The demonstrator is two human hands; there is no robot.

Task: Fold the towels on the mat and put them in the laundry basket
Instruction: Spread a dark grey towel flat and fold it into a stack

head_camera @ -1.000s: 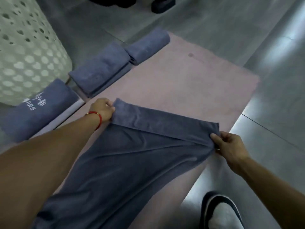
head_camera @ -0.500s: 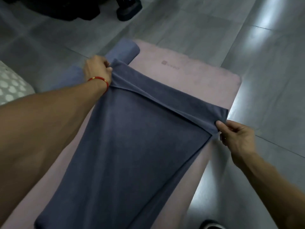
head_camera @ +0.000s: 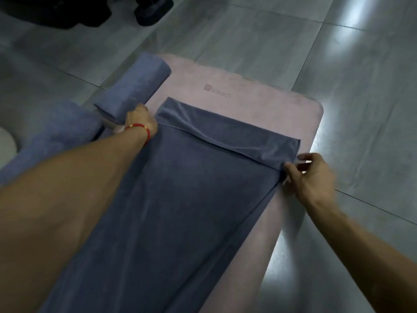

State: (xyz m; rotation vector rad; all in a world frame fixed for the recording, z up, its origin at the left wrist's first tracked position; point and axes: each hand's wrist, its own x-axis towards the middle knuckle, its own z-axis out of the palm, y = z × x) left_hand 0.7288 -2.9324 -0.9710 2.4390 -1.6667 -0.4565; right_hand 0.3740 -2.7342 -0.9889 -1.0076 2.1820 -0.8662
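A dark blue towel (head_camera: 180, 211) lies spread lengthwise on the pink mat (head_camera: 259, 102), its far end turned back in a narrow flap. My left hand (head_camera: 141, 122), with a red string at the wrist, grips the towel's far left corner. At the far right corner my right hand (head_camera: 309, 175) pinches the fold. A folded blue towel (head_camera: 133, 89) lies at the mat's far left edge, and another folded towel (head_camera: 56, 134) is partly hidden behind my left arm. A sliver of the white basket (head_camera: 6, 143) shows at the left border.
Grey floor tiles (head_camera: 361, 86) surround the mat. Dark objects (head_camera: 153, 10) stand on the floor at the top left. Bright light reflects off the tiles at the right.
Both hands have carried the towel's end toward the far end of the mat, stretching it flat. The view has shifted forward, so the basket has almost left the frame.
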